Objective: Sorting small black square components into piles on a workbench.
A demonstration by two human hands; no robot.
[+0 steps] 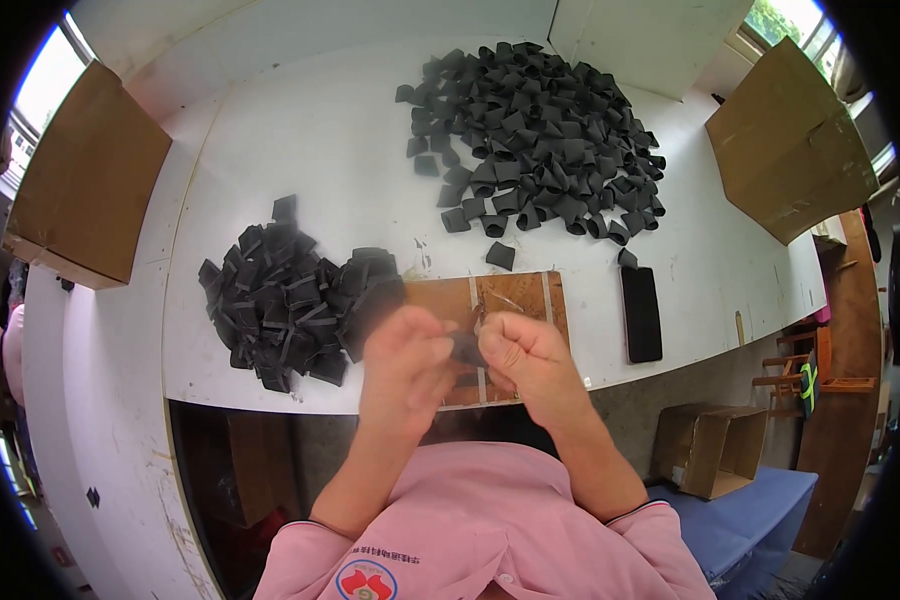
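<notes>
Above the front edge of the white table, my two hands meet over a brown board (530,292) with pale strips on it. A small dark fabric piece (466,350) is between them. My right hand (526,352) is closed, with thumb and fingertips pinching the piece's right side. My left hand (408,362), smeared by motion, has its fingers curled at the piece's left side. A thin metal object shows by my right fingers; its kind is unclear. To the left of the board lies a heap of flat black fabric pieces (275,300) with grey edges.
A large pile of black tube-like fabric pieces (540,140) spreads over the far right of the table (310,130). A black phone (642,315) lies right of the board. Cardboard boxes stand at left (90,180) and right (795,145); another box (710,450) is below.
</notes>
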